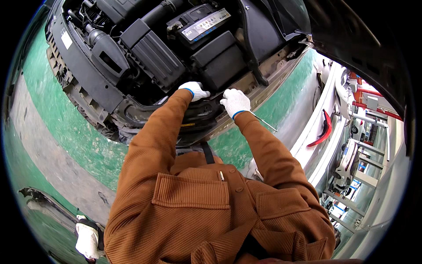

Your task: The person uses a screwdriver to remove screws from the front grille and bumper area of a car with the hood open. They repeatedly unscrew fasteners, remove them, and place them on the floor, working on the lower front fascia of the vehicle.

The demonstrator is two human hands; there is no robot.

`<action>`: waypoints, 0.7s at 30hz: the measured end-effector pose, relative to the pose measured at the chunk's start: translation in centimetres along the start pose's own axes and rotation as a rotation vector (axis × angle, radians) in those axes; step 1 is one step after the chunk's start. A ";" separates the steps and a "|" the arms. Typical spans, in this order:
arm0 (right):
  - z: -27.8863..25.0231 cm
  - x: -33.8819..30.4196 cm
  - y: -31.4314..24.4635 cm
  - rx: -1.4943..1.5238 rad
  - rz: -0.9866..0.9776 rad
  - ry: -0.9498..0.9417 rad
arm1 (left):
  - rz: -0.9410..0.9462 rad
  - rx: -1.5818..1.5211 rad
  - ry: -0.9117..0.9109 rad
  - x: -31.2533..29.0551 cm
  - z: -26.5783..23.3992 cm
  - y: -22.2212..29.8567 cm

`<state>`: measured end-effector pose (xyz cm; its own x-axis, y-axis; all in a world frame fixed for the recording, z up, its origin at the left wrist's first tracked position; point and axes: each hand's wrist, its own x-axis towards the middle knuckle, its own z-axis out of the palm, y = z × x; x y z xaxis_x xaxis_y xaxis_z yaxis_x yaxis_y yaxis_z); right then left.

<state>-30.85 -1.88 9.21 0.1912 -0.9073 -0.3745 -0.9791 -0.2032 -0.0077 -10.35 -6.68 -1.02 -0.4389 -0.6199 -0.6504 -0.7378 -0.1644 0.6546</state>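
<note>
Two gloved hands, the left hand [195, 90] and the right hand [236, 102], sit near each other at the car's exposed front corner frame [203, 109], on the near side of a lidded black box [220, 61]. Fingers curl on both; whether either grips anything is hidden, so I cannot tell. A thin metal rod [266, 123] juts past the right wrist and could scrape the inner-fender rail [246, 86] if that arm swings. A dropped fastener might vanish into dark gaps beside the airbox [154, 57]. Box and rail edges crowd the fingers; outside the rail, over green floor [233, 149], the right elbow has more freedom.
</note>
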 end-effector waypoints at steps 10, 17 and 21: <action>0.7 1.0 1.3 -0.004 -0.087 -0.098 | -0.042 -0.013 0.116 -1.3 0.9 0.4; 0.8 1.4 -0.2 -0.115 -0.150 -0.105 | -0.100 0.043 0.228 -2.1 2.0 1.6; 0.5 1.8 -0.8 -0.154 -0.145 -0.146 | -0.108 0.038 0.247 -2.4 1.9 1.8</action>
<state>-29.81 -3.15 8.11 0.3057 -0.8041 -0.5098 -0.9180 -0.3910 0.0663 -11.64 -4.04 1.02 -0.2220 -0.7695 -0.5988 -0.7943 -0.2135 0.5688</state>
